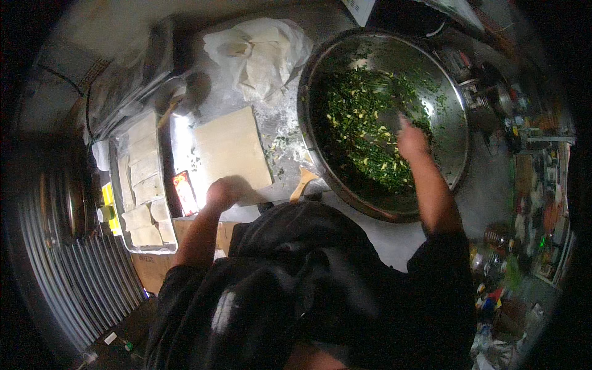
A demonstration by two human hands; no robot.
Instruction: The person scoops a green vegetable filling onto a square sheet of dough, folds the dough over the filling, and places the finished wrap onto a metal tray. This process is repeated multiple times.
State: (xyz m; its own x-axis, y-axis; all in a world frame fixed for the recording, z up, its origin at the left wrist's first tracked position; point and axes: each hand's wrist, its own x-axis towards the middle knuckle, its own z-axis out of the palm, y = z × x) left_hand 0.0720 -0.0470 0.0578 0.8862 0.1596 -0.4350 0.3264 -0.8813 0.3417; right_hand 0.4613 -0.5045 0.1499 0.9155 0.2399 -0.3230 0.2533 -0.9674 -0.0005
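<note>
The right hand [412, 140] is reached into the large metal bowl [450, 111], set on the chopped green filling [364, 132]; whether its fingers are apart cannot be told. The left hand [222, 192] is laid at the near edge of the flat dough sheet [231, 148] on the floured tabletop [280, 132], its fingers' state hidden. A tray of dough pieces [143, 185] lies left.

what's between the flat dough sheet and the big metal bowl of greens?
In the head view, between dough sheet and bowl: a floured strip of counter with green flecks, plus a wooden handle near the bowl's rim.
</note>
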